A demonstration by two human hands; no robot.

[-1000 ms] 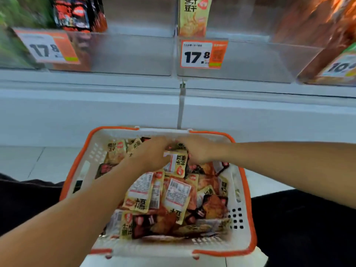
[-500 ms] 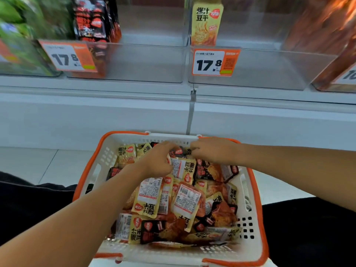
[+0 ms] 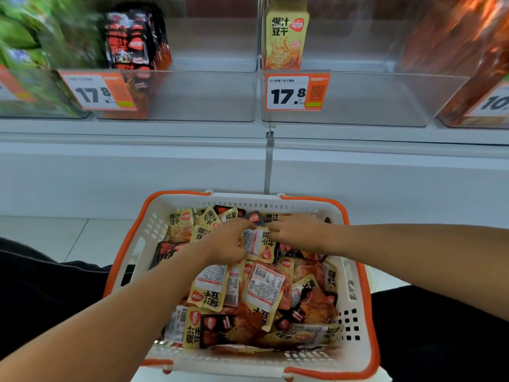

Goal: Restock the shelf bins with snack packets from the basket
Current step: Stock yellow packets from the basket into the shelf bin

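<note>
progress: early, by the look of it. basket (image 3: 358, 312) packed with snack packets (image 3: 264, 288), yellow and black mixed, piled to about the rim
bins: clear bin (image 3: 176, 95) behind left 17.8 tag (image 3: 96, 91) has only a few black packs (image 3: 132, 40) standing at its left edge; clear bin (image 3: 358, 97) behind right 17.8 tag (image 3: 296, 92) has one upright yellow pack (image 3: 285, 37), rest of floor bare
left to do: nearly all of it; sort yellow vs black, move up to matching bins
neighbours: green stock far left and orange stock far right already fill their bins, both blurred
basket position: on white ledge below shelf, straight in front of person, between their dark-clothed knees
left hand (image 3: 228, 241): palm down at far end of pile, fingers curled onto a yellow packet (image 3: 259, 241) lying label-side up; looks like a grip, thumb hidden
right hand (image 3: 297, 230): palm down just right of it, fingers pointing left, tips at same packet's top edge; pinch vs plain touch: cannot tell
arms: both forearms reach in and converge, hands almost touching
</note>
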